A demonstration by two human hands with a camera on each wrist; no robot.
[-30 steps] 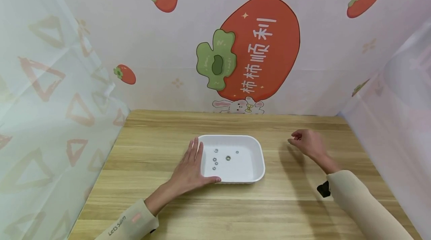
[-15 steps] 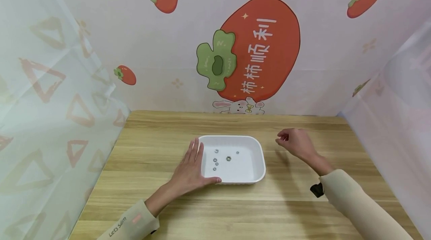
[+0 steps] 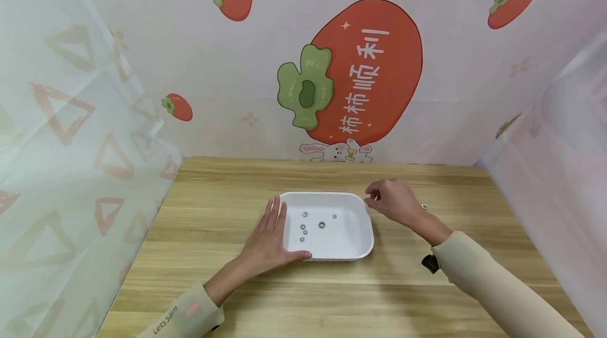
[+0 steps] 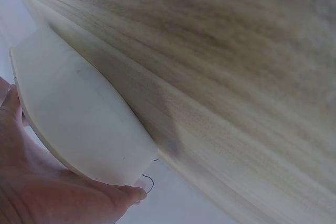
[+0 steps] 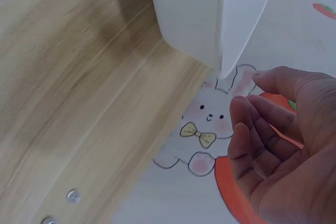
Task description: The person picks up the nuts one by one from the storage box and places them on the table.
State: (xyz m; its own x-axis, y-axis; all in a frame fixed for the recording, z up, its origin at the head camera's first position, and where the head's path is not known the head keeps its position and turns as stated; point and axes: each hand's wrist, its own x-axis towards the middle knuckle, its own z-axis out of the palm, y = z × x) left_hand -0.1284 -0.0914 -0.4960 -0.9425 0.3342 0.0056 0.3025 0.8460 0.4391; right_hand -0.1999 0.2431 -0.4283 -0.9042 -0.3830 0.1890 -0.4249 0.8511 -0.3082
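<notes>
A white plastic tray lies on the wooden table with several small metal nuts scattered on its floor. My left hand holds the tray at its left end, fingers spread along that side and thumb on the near rim. In the left wrist view, the thumb and fingers span the tray's end wall. At the tray's far right corner is my right hand, fingers curled toward the thumb. The small nut at those fingertips earlier is hidden now. In the right wrist view, the fingertips are close to the thumb.
One loose nut lies on the table behind the right wrist. Two nuts, one of them, show at the lower left of the right wrist view. A printed cloth wall stands along the table's back edge.
My right hand has moved left from the right part of the table to the tray's right rim, uncovering a nut on the table. The left hand and tray have stayed put.
</notes>
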